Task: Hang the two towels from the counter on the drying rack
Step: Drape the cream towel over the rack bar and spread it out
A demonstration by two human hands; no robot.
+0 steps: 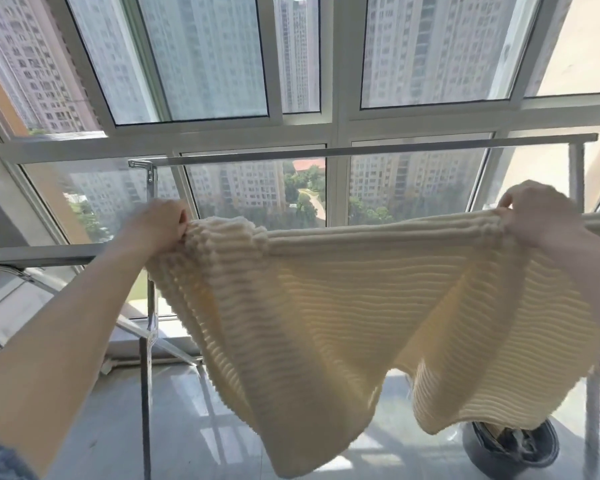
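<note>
A cream ribbed towel is stretched wide between my two hands in front of the metal drying rack. My left hand grips its upper left corner, bunched in the fist. My right hand pinches its upper right corner. The towel's top edge lies level with a lower rack bar, which runs behind the cloth; whether cloth and bar touch I cannot tell. The rack's upper bar runs higher and further away, bare. The towel's lower edge hangs loose toward the floor. A second towel is not in view.
Large windows with white frames stand right behind the rack. The rack's upright post and slanted braces are at lower left. A dark round pot sits on the tiled floor at lower right, beside another upright post.
</note>
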